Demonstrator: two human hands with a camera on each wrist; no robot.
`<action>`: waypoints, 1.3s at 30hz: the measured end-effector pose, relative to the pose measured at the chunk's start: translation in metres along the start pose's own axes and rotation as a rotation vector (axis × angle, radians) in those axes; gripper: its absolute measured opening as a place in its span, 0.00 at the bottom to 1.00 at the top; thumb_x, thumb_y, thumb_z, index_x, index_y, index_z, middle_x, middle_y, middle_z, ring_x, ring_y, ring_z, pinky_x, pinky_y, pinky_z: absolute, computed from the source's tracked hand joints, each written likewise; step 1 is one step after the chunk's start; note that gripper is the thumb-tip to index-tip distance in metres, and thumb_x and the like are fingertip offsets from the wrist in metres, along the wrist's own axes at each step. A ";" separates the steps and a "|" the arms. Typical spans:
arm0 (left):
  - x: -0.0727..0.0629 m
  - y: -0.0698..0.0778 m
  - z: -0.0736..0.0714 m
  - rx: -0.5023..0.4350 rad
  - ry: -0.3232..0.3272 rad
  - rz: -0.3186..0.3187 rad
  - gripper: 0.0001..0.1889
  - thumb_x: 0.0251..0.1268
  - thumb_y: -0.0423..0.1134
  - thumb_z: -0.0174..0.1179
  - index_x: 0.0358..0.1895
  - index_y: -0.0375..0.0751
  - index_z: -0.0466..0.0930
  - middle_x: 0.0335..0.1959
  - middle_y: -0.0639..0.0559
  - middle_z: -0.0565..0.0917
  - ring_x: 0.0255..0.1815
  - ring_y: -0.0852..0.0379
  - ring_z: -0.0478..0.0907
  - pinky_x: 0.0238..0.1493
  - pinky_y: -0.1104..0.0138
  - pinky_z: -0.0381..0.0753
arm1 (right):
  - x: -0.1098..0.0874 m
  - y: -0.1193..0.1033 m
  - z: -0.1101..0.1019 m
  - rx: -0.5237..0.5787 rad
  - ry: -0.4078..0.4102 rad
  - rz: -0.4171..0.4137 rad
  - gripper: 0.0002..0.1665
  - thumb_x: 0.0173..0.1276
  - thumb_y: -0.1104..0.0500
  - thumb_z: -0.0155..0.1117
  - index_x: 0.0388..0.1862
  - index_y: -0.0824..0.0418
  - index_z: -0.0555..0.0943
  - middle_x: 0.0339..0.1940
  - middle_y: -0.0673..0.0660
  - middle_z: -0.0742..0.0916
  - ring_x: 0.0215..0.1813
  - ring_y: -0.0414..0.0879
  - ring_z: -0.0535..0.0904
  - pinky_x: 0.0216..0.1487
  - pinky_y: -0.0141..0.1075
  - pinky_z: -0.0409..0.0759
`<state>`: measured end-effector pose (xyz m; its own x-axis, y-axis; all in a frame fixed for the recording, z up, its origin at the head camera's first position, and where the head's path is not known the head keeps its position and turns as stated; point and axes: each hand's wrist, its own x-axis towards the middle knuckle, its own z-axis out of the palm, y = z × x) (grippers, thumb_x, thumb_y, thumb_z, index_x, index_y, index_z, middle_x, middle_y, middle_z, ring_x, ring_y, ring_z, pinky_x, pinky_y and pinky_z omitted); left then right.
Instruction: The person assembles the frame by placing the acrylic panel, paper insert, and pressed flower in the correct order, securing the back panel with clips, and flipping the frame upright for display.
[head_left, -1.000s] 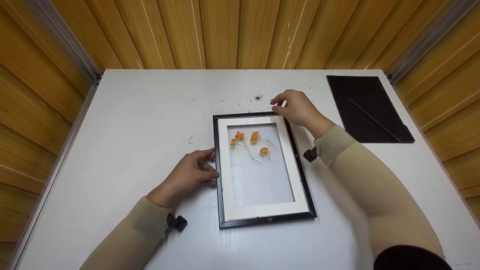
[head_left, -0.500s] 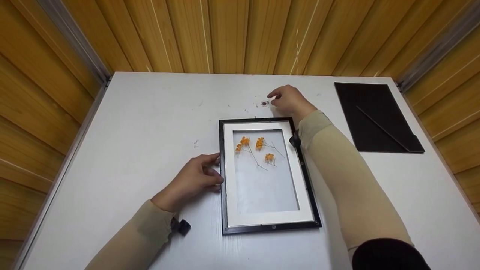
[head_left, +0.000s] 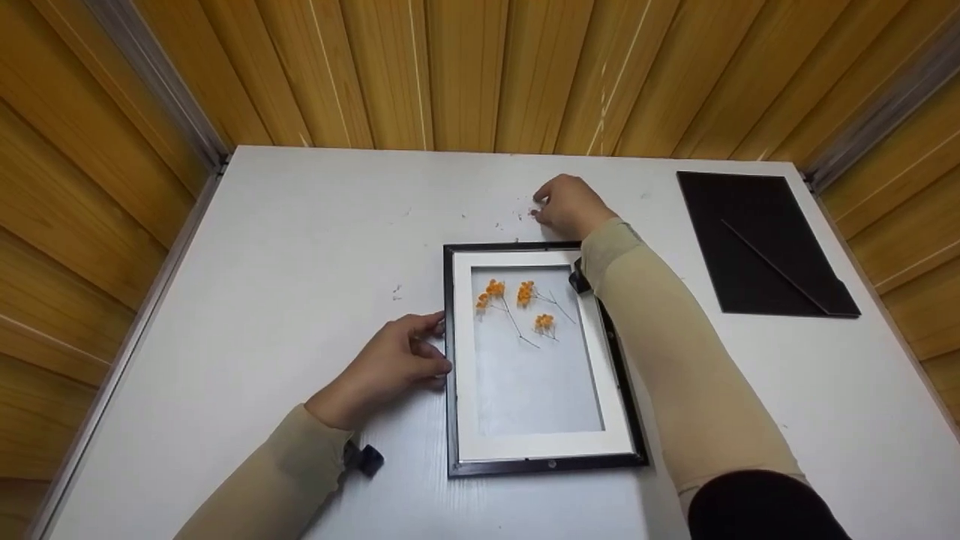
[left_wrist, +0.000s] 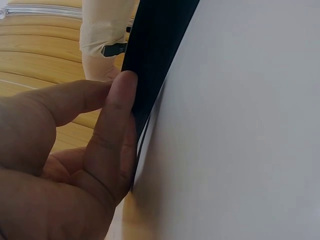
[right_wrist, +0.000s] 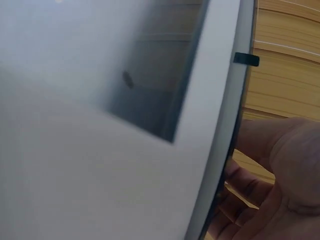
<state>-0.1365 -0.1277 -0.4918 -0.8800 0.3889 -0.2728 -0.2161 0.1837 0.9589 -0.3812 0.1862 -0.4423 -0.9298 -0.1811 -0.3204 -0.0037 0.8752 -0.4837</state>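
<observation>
A black-rimmed picture frame [head_left: 553, 465] with a white mat lies on the white table. In its window, three sprigs of orange dried flowers [head_left: 525, 292] sit in the upper half. My left hand [head_left: 382, 367] is at the frame's left edge, thumb and fingertips touching the black side, as the left wrist view shows close up. Beyond the frame's top right corner, my right hand [head_left: 574, 208] is low over the table, thumb and forefinger bent with a gap between the tips. Its sleeve covers that corner of the frame. The right wrist view shows the mat [right_wrist: 200, 120] large.
A black board [head_left: 757, 202] lies at the back right, with a thin dark strip [head_left: 776, 268] slanting across it. Small specks and marks [head_left: 397, 292] dot the tabletop. Wood-panelled walls [head_left: 465, 75] stand behind the table and at both sides.
My right hand has moved left and away from the frame's top corner to the marks behind it. My left hand stays at the frame's edge. The view has shifted slightly.
</observation>
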 end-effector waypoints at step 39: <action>0.000 0.007 0.004 0.039 0.005 -0.005 0.46 0.69 0.25 0.73 0.88 0.28 0.62 0.72 0.35 0.81 0.46 0.57 0.92 0.48 0.61 0.97 | 0.005 0.014 -0.004 0.148 0.062 -0.065 0.09 0.78 0.66 0.73 0.53 0.64 0.87 0.54 0.60 0.87 0.54 0.51 0.78 0.56 0.42 0.77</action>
<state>-0.1367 -0.1227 -0.4855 -0.8813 0.3830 -0.2769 -0.2039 0.2206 0.9538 -0.3874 0.1992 -0.4475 -0.9503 -0.2031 -0.2360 -0.0146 0.7861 -0.6179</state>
